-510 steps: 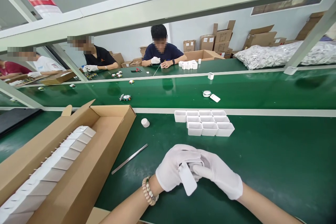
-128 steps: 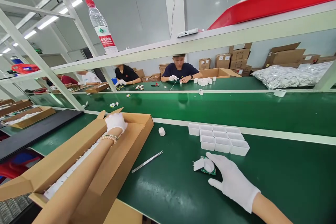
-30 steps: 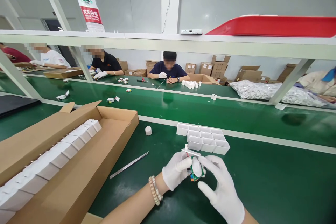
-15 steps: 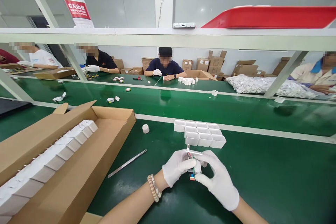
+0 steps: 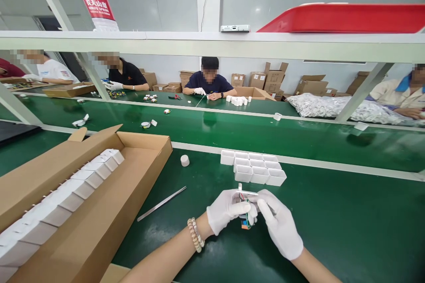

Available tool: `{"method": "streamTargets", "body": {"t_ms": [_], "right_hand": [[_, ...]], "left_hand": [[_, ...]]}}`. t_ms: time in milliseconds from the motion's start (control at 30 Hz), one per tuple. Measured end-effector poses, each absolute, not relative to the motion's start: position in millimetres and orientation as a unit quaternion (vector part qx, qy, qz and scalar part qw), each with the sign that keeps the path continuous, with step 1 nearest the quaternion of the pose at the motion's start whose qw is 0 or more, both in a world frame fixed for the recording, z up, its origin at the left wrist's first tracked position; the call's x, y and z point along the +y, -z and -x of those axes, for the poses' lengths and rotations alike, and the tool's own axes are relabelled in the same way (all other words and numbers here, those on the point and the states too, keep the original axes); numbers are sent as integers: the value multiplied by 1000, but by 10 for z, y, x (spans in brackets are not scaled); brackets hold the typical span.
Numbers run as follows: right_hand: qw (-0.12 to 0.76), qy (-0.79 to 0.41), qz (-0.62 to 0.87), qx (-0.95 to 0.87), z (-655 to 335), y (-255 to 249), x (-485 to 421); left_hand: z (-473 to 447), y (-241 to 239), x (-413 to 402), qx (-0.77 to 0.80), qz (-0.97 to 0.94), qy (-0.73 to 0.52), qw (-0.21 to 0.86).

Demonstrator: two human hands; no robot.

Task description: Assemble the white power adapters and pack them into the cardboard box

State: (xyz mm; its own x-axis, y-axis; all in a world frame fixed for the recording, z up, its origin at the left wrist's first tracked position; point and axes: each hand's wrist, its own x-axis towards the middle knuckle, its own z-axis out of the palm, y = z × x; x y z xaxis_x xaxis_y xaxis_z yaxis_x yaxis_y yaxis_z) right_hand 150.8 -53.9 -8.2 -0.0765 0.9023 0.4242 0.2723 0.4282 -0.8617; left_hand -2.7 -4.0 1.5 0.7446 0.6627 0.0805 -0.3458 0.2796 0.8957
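glossy green bench top point(image 5: 348, 225), matt cardboard box point(image 5: 139, 177), metal tweezers point(image 5: 161, 204)

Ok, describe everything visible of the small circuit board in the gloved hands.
The small circuit board is green, held roughly upright above the bench between the left hand and the right hand, both gloved. From its top red wires lead to a flat white piece; an orange part shows at its lower end.

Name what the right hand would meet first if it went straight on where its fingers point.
The right hand would first press the small circuit part, then likely the left hand.
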Motion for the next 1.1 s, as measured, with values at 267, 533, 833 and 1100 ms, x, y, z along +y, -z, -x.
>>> {"method": "streamTargets", "body": {"t_ms": [267, 533, 833, 1100], "right_hand": [[508, -299, 420, -690, -1509, 70, -512], [513, -295, 421, -688, -1524, 113, -524], [521, -306, 408, -685, -1591, 131, -485], [488, -351, 468, -647, -1507, 25, -530]], "left_hand": [[29, 49, -47, 146, -460, -318, 816], [66, 55, -56, 145, -447, -261, 843], [35, 8, -92, 163, -444, -274, 837], [57, 102, -45, 153, -431, -254, 852]]}}
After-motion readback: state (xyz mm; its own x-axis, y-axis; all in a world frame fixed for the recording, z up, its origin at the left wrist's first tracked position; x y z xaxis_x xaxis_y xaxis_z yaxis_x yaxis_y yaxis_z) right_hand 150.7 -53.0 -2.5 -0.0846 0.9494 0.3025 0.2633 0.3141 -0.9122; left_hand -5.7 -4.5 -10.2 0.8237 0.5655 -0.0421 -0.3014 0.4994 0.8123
